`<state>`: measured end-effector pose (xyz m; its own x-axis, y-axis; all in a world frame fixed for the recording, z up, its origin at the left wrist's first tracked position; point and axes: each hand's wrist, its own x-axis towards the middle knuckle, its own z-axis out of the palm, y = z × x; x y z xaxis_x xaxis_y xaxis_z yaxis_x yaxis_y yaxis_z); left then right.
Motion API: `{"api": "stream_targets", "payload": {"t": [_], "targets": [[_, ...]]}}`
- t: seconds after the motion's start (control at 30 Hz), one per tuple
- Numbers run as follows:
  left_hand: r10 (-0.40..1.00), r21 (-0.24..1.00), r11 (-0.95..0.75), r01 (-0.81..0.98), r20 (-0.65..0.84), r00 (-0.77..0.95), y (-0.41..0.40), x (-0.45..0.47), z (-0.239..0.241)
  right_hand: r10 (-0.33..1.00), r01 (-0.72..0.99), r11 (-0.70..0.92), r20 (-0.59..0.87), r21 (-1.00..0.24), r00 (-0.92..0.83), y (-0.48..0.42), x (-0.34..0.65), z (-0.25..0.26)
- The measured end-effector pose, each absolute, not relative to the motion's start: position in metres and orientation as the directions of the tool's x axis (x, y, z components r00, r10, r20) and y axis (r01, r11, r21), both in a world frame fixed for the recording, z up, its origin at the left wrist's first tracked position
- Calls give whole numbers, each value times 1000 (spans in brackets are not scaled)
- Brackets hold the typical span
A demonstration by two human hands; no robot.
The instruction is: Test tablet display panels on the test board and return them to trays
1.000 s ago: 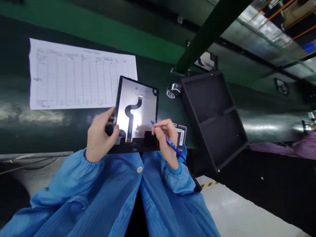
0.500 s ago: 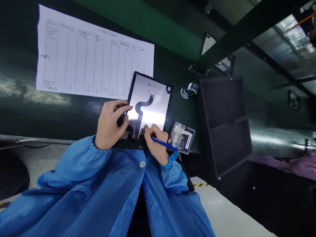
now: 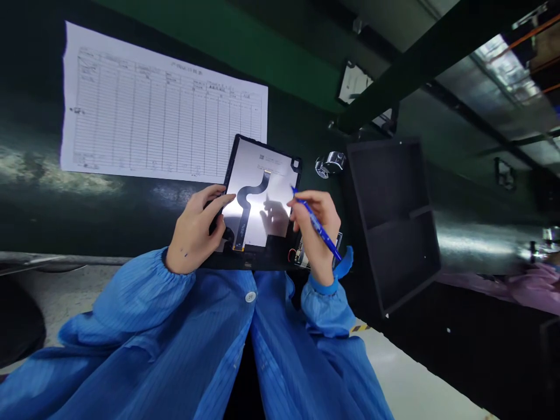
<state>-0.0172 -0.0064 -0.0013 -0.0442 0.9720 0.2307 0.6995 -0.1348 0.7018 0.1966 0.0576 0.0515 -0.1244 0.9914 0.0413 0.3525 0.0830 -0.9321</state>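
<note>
A tablet screen (image 3: pixel 256 224) lies back side up on the dark bench, with a bare silvery panel, a black frame and a curving black ribbon cable (image 3: pixel 243 219). My left hand (image 3: pixel 196 227) grips its left edge, thumb and index finger apart on the rim and panel. In my right hand (image 3: pixel 317 224), a blue pen (image 3: pixel 322 233) is pinched, tip pointing up and left above the panel's right edge. Whether the tip touches is unclear. Below that hand sits a small circuit board (image 3: pixel 301 256), mostly hidden by it. A blue band (image 3: pixel 324 287) circles my right wrist.
Behind the screen lies a printed table sheet (image 3: pixel 166 116), partly under its top corner. A shiny metal ring-shaped object (image 3: pixel 330 163) stands to the right, beside a black divided tray (image 3: pixel 396 227). A dark beam (image 3: pixel 420 64) crosses at upper right. Pink fabric (image 3: pixel 531 286) shows far right.
My right hand has lifted with the pen from the screen's lower edge and moved up and right, now covering much of the circuit board. My left hand keeps its place.
</note>
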Motion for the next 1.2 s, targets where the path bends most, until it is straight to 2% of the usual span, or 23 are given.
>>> {"api": "stream_targets", "payload": {"t": [0.1, 0.2, 0.3, 0.4, 0.47, 0.57, 0.67, 0.73, 0.8, 0.9, 0.97, 1.03, 1.1, 1.2], "targets": [[971, 708, -152, 689, 238, -31, -11, -17, 0, 958, 427, 174, 52, -887, -282, 91, 196, 49], [973, 721, -160, 674, 232, -17, -15, -15, 1, 901, 543, 314, 65, -779, -428, 112, 190, 34], [975, 738, -153, 657, 220, -21, -17, -15, 2, 856, 577, 360, 14, -734, -516, 117, 183, 23], [979, 766, -134, 629, 199, -34, -14, -17, 6, 810, 469, 340, 0, -815, -586, 113, 181, 27], [976, 797, -123, 591, 206, -75, -8, -19, 13, 795, 358, 316, 40, -879, -605, 108, 184, 39], [983, 925, -87, 371, 140, -120, 8, -19, 34, 797, 248, 331, 128, -911, -591, 97, 195, 68], [993, 998, 31, 61, -37, 108, 27, -11, 58, 765, 173, 411, 236, -895, -599, 85, 209, 94], [952, 992, 121, -22, -110, 287, 38, -2, 71, 727, 118, 467, 305, -876, -616, 78, 217, 104], [916, 983, 179, -43, -150, 371, 43, 8, 79, 711, 100, 489, 329, -867, -621, 72, 225, 108], [910, 985, 169, -14, -151, 386, 43, 21, 80, 768, 170, 448, 281, -878, -575, 63, 240, 104], [947, 997, 53, 55, -68, 314, 39, 32, 73, 850, 253, 387, 237, -887, -471, 57, 254, 93], [968, 971, -139, 196, 91, 234, 34, 44, 62, 923, 357, 334, 226, -872, -311, 51, 268, 73], [941, 869, -321, 376, 249, 228, 31, 56, 47, 956, 473, 289, 227, -833, -186, 44, 280, 49], [890, 687, -453, 567, 315, 329, 29, 72, 26, 971, 562, 238, 196, -792, -135, 32, 286, 17]]}}
